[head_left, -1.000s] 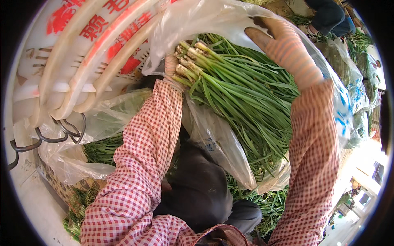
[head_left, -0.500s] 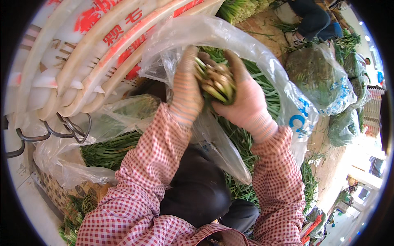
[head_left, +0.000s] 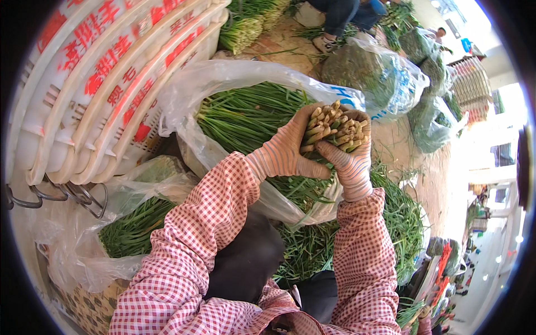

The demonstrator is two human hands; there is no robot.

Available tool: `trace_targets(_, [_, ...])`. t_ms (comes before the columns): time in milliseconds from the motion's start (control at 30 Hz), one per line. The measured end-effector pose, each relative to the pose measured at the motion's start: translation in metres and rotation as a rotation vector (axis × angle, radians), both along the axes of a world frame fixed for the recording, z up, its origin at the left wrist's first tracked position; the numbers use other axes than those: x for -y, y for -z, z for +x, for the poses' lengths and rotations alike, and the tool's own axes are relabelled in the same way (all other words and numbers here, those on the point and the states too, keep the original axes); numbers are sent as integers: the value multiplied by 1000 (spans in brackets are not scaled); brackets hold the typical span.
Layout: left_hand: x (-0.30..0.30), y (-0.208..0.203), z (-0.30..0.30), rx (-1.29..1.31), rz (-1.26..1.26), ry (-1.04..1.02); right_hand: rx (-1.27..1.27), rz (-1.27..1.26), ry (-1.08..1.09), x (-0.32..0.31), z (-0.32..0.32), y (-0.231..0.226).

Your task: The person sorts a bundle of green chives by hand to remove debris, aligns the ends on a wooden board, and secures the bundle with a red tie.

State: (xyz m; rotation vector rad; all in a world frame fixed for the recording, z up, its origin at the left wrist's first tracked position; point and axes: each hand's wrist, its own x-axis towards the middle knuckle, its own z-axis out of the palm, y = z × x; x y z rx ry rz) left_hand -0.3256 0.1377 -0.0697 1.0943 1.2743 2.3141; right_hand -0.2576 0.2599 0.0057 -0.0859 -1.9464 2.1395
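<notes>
A bunch of garlic chives (head_left: 335, 129), its pale brownish stem ends turned up toward me, sits between my two gloved hands. My left hand (head_left: 291, 144) wraps its left side, thumb stretched below the stems. From the right my right hand (head_left: 353, 162) closes round it, thumb pressed across the front of the stem ends. The leaves of the bunch are mostly hidden by my hands. Just beyond and to the left, an open clear plastic bag (head_left: 223, 71) holds a large heap of long green chives (head_left: 254, 111). Loose green leaves (head_left: 307, 245) lie below my hands.
Stacked white baskets (head_left: 106, 72) with red markings stand at the left, above dark metal hooks (head_left: 67, 192). Another plastic bag of chives (head_left: 139, 223) lies lower left. Filled bags (head_left: 374, 78) stand at the far right, near a person's legs (head_left: 340, 17). More bundles (head_left: 245, 30) lie at the back.
My hands and the bunch have moved right and lower in view, out from over the open bag. The stem ends now face me more squarely, and the view has shifted.
</notes>
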Motion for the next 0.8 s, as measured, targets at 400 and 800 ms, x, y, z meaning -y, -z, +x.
trace_targets(400, [-71,6,58,-246,-668,-24,-106,590,295,-36,64,12])
trace_targets(800, [-20,50,7,-870,-1250,-222,-310,-352,490,-127,129,99])
